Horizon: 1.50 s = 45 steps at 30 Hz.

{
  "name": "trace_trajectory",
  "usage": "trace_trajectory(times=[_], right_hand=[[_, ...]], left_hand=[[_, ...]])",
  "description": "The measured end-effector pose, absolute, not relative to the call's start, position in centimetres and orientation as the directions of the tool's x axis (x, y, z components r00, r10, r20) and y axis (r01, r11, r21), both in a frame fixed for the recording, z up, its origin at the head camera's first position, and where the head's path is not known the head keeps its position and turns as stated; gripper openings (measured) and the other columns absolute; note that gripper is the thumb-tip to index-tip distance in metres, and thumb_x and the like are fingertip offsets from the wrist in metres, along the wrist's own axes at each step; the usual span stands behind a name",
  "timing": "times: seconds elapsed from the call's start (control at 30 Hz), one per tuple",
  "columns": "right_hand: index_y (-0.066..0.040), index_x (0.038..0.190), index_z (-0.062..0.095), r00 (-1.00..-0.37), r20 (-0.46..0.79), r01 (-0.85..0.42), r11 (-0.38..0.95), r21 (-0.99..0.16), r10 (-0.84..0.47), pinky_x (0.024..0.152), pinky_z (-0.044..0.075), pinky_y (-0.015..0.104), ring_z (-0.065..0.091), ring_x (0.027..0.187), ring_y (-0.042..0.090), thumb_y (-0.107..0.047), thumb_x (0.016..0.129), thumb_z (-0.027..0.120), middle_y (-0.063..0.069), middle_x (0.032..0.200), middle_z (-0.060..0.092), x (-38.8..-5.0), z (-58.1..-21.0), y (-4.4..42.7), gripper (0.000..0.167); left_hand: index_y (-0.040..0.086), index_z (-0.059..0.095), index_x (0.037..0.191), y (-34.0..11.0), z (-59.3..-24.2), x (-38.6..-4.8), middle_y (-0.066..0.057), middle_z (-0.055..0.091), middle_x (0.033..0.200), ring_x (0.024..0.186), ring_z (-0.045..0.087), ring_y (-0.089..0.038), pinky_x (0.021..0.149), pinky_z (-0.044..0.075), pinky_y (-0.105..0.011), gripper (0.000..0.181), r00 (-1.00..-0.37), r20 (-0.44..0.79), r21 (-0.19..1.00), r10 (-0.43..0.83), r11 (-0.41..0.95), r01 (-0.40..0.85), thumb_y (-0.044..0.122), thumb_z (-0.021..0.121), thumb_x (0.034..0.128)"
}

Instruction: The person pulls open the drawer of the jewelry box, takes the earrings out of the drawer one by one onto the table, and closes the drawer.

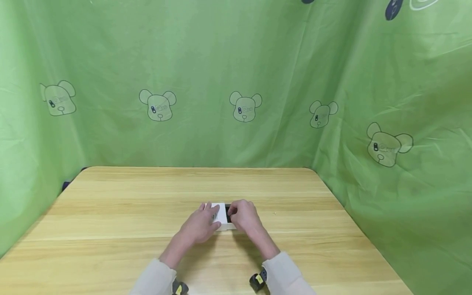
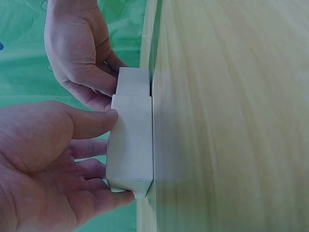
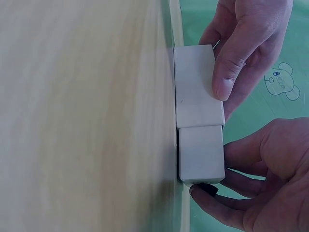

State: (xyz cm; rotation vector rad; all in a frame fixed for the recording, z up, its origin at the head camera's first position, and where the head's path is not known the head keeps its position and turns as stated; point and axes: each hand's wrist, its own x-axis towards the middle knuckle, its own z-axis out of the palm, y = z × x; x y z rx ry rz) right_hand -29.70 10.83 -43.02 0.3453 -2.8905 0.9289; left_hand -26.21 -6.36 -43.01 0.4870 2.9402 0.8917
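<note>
A white slide-out box (image 1: 222, 217) lies on the table in front of me. Its inner tray (image 3: 202, 153) sticks out of the sleeve (image 3: 197, 87) on the right, with a dark interior showing in the head view. My left hand (image 1: 200, 225) grips the sleeve, thumb at the near upper edge, fingers across the top and round its left end. My right hand (image 1: 244, 215) curls over the tray and round its right end, fingertips partly hidden. A small black piece (image 3: 209, 189) shows beside a right finger at the tray's end; its kind is unclear.
The box stands on a light wood-grain table (image 1: 110, 213). A green curtain (image 1: 206, 49) with bear-head drawings hangs behind and at the sides. Black wrist devices (image 1: 257, 282) sit under the pale sleeves.
</note>
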Motion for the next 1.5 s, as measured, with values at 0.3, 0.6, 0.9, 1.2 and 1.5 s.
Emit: trace_trajectory(times=[0.3, 0.6, 0.9, 1.2, 1.5], right_hand=[[-0.009, 0.078, 0.073, -0.972, 0.139, -0.237, 0.781, -0.578, -0.192, 0.062, 0.051, 0.026, 0.059, 0.070, 0.018, 0.014, 0.072, 0.062, 0.003, 0.075, 0.069, -29.7, -43.1, 10.9, 0.026], [-0.009, 0.076, 0.073, -0.973, 0.129, -0.229, 0.764, -0.603, -0.189, 0.062, 0.050, 0.025, 0.059, 0.068, 0.016, 0.013, 0.073, 0.062, 0.002, 0.072, 0.068, -29.6, -42.9, 11.0, 0.024], [-0.010, 0.074, 0.073, -0.970, 0.149, -0.242, 0.762, -0.601, -0.191, 0.066, 0.052, 0.028, 0.060, 0.072, 0.016, 0.009, 0.075, 0.065, -0.001, 0.071, 0.069, -29.7, -42.7, 11.2, 0.021], [-0.009, 0.077, 0.073, -0.979, 0.107, -0.202, 0.749, -0.631, -0.174, 0.067, 0.055, 0.027, 0.061, 0.071, 0.015, 0.007, 0.080, 0.069, 0.000, 0.075, 0.070, -29.8, -42.3, 11.5, 0.017], [-0.009, 0.081, 0.074, -0.982, 0.095, -0.188, 0.749, -0.636, -0.166, 0.070, 0.056, 0.030, 0.062, 0.073, 0.015, 0.005, 0.082, 0.072, -0.001, 0.076, 0.070, -29.7, -42.0, 11.7, 0.015]], left_hand=[[0.002, 0.050, 0.148, -6.4, -43.1, -26.3, -0.029, 0.039, 0.157, 0.148, 0.032, -0.047, 0.120, 0.031, -0.061, 0.055, -0.949, 0.066, 0.545, 0.310, 0.785, 0.294, 0.023, 0.065, 0.0991], [0.001, 0.050, 0.148, -6.4, -43.0, -26.2, -0.029, 0.039, 0.157, 0.148, 0.032, -0.048, 0.121, 0.031, -0.061, 0.055, -0.947, 0.069, 0.545, 0.313, 0.783, 0.299, 0.023, 0.065, 0.0990], [0.001, 0.050, 0.148, -6.3, -42.9, -26.2, -0.028, 0.038, 0.157, 0.149, 0.031, -0.047, 0.121, 0.031, -0.061, 0.055, -0.950, 0.056, 0.543, 0.308, 0.789, 0.288, 0.023, 0.065, 0.0994], [0.002, 0.050, 0.148, -6.4, -43.0, -26.2, -0.028, 0.038, 0.158, 0.149, 0.031, -0.046, 0.121, 0.031, -0.060, 0.055, -0.950, 0.058, 0.545, 0.307, 0.788, 0.287, 0.023, 0.065, 0.0993], [0.001, 0.050, 0.147, -6.4, -43.1, -26.3, -0.029, 0.039, 0.157, 0.148, 0.033, -0.047, 0.121, 0.032, -0.060, 0.055, -0.950, 0.065, 0.541, 0.306, 0.789, 0.291, 0.023, 0.066, 0.0988]])
